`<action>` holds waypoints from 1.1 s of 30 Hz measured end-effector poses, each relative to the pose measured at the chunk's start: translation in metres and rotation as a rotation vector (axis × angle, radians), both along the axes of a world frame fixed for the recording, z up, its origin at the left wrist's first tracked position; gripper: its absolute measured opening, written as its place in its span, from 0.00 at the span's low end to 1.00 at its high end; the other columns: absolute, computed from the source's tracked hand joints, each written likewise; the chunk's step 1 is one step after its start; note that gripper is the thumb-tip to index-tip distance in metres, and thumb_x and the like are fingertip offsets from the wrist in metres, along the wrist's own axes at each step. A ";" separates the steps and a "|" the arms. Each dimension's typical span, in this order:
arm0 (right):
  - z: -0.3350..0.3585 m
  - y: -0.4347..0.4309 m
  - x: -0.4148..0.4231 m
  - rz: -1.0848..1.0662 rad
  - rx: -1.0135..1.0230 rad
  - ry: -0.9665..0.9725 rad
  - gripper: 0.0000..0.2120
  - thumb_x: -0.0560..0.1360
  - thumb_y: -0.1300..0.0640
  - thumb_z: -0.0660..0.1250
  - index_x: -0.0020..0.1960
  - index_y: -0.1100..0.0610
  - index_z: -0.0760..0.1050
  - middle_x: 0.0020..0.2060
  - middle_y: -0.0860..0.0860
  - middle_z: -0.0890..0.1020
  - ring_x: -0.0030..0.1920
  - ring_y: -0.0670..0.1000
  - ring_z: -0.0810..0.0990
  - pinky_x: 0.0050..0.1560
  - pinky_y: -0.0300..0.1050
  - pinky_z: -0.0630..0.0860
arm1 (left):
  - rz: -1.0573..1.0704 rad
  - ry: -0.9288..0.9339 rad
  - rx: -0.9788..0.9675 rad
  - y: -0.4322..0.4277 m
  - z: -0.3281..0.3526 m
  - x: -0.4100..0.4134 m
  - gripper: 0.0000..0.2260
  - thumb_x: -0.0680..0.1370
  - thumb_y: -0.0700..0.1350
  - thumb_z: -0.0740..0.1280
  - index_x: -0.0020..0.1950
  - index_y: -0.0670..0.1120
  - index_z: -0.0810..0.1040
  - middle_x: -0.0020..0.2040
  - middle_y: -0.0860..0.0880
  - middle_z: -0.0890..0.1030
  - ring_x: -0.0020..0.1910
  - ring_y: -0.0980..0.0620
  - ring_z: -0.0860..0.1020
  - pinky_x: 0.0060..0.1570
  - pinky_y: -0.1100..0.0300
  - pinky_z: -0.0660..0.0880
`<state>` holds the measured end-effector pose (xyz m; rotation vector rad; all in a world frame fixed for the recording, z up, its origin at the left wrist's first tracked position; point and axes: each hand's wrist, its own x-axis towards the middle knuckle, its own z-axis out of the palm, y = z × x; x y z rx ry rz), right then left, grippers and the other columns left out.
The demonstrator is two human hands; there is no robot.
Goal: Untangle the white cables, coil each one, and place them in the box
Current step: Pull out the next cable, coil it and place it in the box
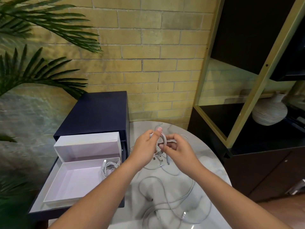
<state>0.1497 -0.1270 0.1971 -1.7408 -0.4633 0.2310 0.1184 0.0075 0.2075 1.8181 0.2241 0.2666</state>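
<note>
Above the round marble table (212, 164), my left hand (145, 146) and my right hand (178, 148) both hold a small coil of white cable (162, 139); its ends dangle below the hands. The left thumb presses the coil's top while the right fingers pinch its side. Loose white cables (173, 195) lie tangled on the table nearer to me. An open white box (74, 180) sits to the left, with one coiled white cable (109, 167) in its far right corner.
The box's lid (87, 146) stands behind it on a dark blue cabinet drawer (92, 116). Palm fronds (33, 71) hang at the left. A dark shelf unit with a ribbed white vase (269, 111) stands to the right. A brick wall lies behind.
</note>
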 end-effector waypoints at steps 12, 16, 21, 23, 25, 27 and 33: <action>0.003 0.003 0.002 0.060 0.318 0.297 0.12 0.76 0.69 0.63 0.59 0.64 0.74 0.41 0.56 0.82 0.43 0.51 0.80 0.49 0.45 0.75 | -0.009 -0.040 -0.038 0.000 -0.001 0.003 0.17 0.81 0.55 0.59 0.45 0.42 0.73 0.29 0.53 0.70 0.23 0.63 0.68 0.25 0.70 0.65; 0.007 0.002 0.004 0.105 0.436 0.443 0.17 0.76 0.72 0.61 0.63 0.62 0.69 0.40 0.58 0.80 0.41 0.52 0.80 0.53 0.50 0.75 | 0.003 -0.078 0.033 0.001 -0.004 0.002 0.17 0.81 0.53 0.60 0.48 0.39 0.74 0.33 0.49 0.76 0.26 0.62 0.70 0.28 0.69 0.68; 0.007 0.005 0.003 0.139 0.525 0.567 0.23 0.75 0.75 0.54 0.65 0.57 0.67 0.51 0.63 0.78 0.47 0.57 0.78 0.52 0.52 0.72 | -0.014 -0.086 0.081 0.002 -0.008 0.001 0.15 0.80 0.54 0.61 0.42 0.44 0.72 0.32 0.52 0.74 0.29 0.58 0.70 0.30 0.64 0.67; 0.009 0.006 0.002 0.162 0.531 0.592 0.26 0.74 0.74 0.51 0.66 0.55 0.67 0.54 0.63 0.77 0.49 0.59 0.77 0.54 0.54 0.72 | -0.024 -0.089 0.103 0.001 -0.010 0.000 0.14 0.80 0.54 0.61 0.41 0.46 0.71 0.30 0.52 0.72 0.27 0.60 0.68 0.28 0.66 0.65; 0.011 0.004 0.003 0.191 0.500 0.578 0.26 0.73 0.73 0.51 0.66 0.54 0.67 0.55 0.63 0.76 0.48 0.59 0.77 0.52 0.53 0.73 | -0.035 -0.097 0.122 0.000 -0.010 -0.001 0.13 0.80 0.53 0.61 0.41 0.46 0.71 0.30 0.52 0.71 0.26 0.60 0.67 0.27 0.67 0.64; 0.012 0.003 0.004 0.215 0.425 0.538 0.27 0.70 0.71 0.57 0.66 0.53 0.67 0.54 0.62 0.75 0.47 0.58 0.75 0.49 0.51 0.72 | -0.038 -0.104 0.142 -0.001 -0.011 -0.001 0.13 0.80 0.54 0.61 0.42 0.47 0.71 0.30 0.51 0.72 0.27 0.59 0.68 0.27 0.66 0.65; 0.007 0.008 -0.002 0.033 0.055 0.163 0.26 0.71 0.64 0.71 0.64 0.48 0.67 0.57 0.57 0.72 0.54 0.57 0.77 0.55 0.48 0.79 | 0.081 -0.163 0.108 -0.006 -0.015 0.001 0.13 0.81 0.51 0.61 0.43 0.43 0.71 0.30 0.54 0.73 0.27 0.59 0.70 0.26 0.66 0.66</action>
